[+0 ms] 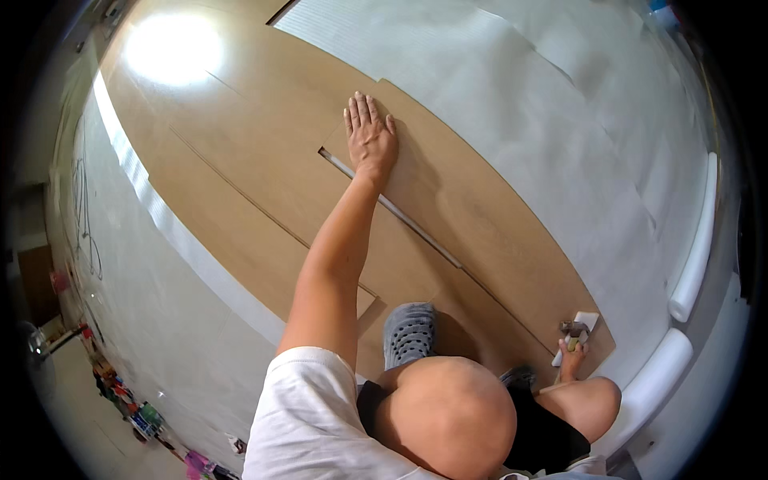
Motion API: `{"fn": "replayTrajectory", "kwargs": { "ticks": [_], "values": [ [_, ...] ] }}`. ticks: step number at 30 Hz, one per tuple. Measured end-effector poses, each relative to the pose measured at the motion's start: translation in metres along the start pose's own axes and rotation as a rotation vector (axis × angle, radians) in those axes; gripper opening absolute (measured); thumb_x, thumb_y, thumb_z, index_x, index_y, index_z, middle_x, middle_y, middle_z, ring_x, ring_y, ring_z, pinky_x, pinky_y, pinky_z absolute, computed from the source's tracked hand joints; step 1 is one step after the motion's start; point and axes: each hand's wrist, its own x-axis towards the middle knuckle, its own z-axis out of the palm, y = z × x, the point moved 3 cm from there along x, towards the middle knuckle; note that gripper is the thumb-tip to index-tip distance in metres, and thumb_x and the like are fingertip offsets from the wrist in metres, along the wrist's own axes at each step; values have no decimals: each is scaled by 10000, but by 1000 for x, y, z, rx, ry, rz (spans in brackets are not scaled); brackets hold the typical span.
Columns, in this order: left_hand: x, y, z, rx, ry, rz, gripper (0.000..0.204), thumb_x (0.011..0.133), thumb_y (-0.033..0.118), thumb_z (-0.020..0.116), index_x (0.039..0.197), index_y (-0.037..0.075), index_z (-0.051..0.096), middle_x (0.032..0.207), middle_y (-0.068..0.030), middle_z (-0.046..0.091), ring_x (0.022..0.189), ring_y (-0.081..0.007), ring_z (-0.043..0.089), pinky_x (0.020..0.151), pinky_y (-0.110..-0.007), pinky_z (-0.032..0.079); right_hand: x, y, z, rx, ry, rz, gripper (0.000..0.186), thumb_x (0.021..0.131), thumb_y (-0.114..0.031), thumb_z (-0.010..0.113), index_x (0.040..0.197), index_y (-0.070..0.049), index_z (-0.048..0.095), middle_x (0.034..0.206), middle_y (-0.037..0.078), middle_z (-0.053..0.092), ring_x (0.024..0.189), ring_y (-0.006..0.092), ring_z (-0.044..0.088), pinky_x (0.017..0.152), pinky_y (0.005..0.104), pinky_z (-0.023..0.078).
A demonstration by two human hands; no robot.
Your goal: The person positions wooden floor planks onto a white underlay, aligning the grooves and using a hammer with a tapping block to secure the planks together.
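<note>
My left hand [372, 144] lies flat, fingers stretched out, on a light wood-look floor plank [480, 208]. Just below that hand, a narrow slot [392, 210] between two planks shows white underneath. Down at the right, my right hand [571, 360] is wrapped round the handle of a hammer [574, 327]. The hammer's metal head is over the plank's near end, beside a small white piece [588, 320] whose kind I cannot make out. Part of the right hand is hidden behind my knee.
White foam underlay [560, 104] spreads to the right of the planks. Two white foam rolls [694, 248] lie along the right side. My grey clog [410, 332] stands on the planks. Assorted items [128, 400] and a cable [82, 208] lie at the left.
</note>
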Motion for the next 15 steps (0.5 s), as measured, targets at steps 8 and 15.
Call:
{"fn": "replayTrajectory", "kwargs": {
  "ticks": [8,15],
  "values": [
    [-25,-17,10,169,85,635,609,1040,276,360,1609,78,268,1689,-99,237,1559,-282,197,1271,-459,119,-110,34,-10,15,5,333,483,815,-485,810,966,-39,701,1059,208,678,1107,388,565,984,500,424],
    [34,-109,-10,606,-252,480,599,1079,401,306,1563,54,366,1641,-184,302,1533,-345,243,1264,-451,194,-294,39,21,124,114,656,539,828,-503,763,1077,-26,737,1252,304,597,1223,465,493,1050,550,399]
  ]
}}
